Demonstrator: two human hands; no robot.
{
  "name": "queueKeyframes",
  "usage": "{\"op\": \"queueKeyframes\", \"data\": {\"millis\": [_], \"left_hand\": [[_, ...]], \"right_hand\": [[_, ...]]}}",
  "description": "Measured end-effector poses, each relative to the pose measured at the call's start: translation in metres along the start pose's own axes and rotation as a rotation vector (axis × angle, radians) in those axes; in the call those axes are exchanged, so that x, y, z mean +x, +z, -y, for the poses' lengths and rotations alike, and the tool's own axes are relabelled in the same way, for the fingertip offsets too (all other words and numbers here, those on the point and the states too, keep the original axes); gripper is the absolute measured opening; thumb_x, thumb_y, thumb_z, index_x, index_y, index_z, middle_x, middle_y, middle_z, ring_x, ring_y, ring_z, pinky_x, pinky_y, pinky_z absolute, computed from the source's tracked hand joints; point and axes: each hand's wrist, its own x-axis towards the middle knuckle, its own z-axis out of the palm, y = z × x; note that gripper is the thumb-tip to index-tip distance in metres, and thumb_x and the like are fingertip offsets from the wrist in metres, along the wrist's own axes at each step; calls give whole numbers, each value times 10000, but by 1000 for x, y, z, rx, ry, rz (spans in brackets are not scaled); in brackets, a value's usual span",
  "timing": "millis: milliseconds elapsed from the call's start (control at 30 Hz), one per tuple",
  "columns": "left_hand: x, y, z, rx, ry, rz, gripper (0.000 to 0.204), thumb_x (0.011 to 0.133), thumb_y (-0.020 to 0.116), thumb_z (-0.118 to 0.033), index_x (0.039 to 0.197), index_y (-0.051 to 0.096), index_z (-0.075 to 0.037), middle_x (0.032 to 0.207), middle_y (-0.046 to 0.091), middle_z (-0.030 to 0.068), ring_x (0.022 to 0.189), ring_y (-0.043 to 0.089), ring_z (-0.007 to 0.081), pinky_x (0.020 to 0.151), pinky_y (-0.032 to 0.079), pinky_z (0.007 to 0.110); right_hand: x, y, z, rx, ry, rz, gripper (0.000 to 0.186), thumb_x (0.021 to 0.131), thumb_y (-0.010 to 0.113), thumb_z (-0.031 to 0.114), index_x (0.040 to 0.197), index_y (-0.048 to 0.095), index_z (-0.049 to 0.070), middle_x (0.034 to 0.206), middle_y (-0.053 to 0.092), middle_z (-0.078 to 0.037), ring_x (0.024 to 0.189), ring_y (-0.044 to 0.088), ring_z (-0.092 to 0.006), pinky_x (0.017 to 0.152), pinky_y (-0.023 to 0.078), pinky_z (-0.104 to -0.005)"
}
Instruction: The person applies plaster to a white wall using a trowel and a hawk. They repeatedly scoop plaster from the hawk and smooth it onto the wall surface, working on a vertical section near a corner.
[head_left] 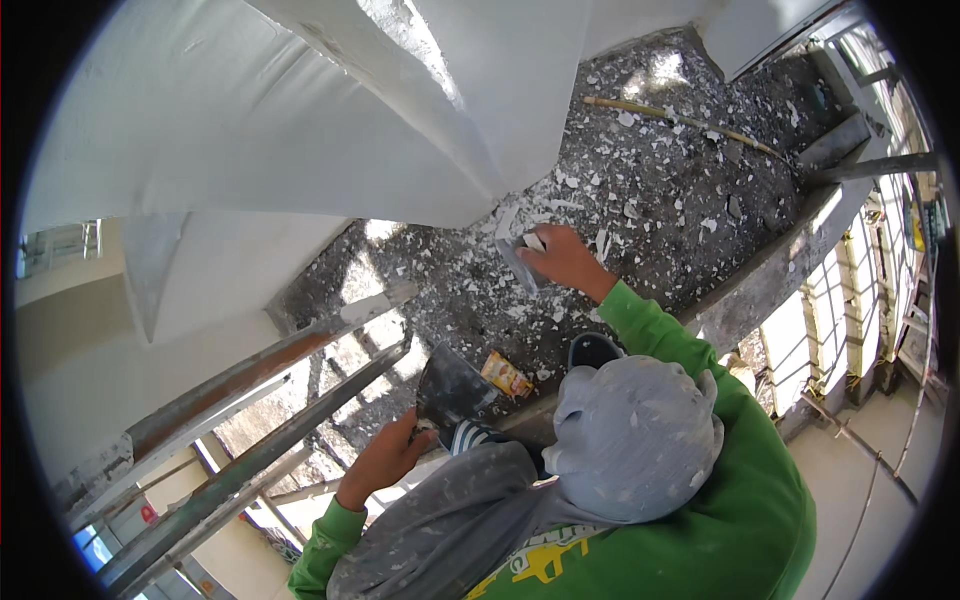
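My right hand (570,262) is closed around the handle of a flat-bladed trowel (519,268). Its blade is close to the lower end of a white wall corner (480,190), above the littered floor; whether they touch I cannot tell. Lower left, my left hand (385,462) is closed on the edge of a dark container (455,385), whose full shape is not clear. Beside the container lies a yellow and orange packet (507,374). My bent knees in grey, spattered trousers (635,440) hide part of the floor near me.
White chips cover the dark floor (660,200). A thin pole (690,122) lies at the far right, beside a low concrete ledge (770,255). Metal bars (260,450) slant across the left. Bamboo poles (860,455) stand outside on the right.
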Motion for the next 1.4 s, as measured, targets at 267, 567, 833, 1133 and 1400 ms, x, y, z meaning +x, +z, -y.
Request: {"op": "queueKeyframes", "data": {"millis": [267,567,833,1133,1400], "left_hand": [[8,0,-2,41,-58,-36,393,941,560,-175,1270,435,1,826,621,238,722,594,417,636,443,435],[18,8,4,118,15,-14,362,941,568,-226,1171,474,36,799,597,247,728,582,417,625,433,457],[14,-1,3,144,55,-59,366,958,519,-271,1142,455,40,855,599,263,812,586,458,693,444,511],[3,14,22,79,-31,-12,348,955,516,-276,1117,464,27,873,608,267,875,588,457,743,452,521],[5,30,32,137,4,69,287,944,519,-229,1103,452,0,865,628,218,865,631,406,736,483,511]], "right_hand": [[-7,4,-16,140,56,-37,343,759,704,261,878,657,-58,756,634,-215,701,627,-326,653,478,-395],[17,-48,-19,-330,-392,-173,200,820,663,151,932,631,-12,942,624,-136,863,615,-311,771,498,-421],[46,-62,-2,-724,-656,-67,156,754,617,44,897,637,103,851,557,-31,808,582,-234,716,502,-372],[53,-48,7,-749,-651,-82,175,735,657,47,895,686,113,857,572,-25,823,582,-244,697,494,-382],[55,-40,8,-797,-632,-83,183,740,653,39,909,695,95,866,576,-39,859,584,-261,712,493,-394]]}}
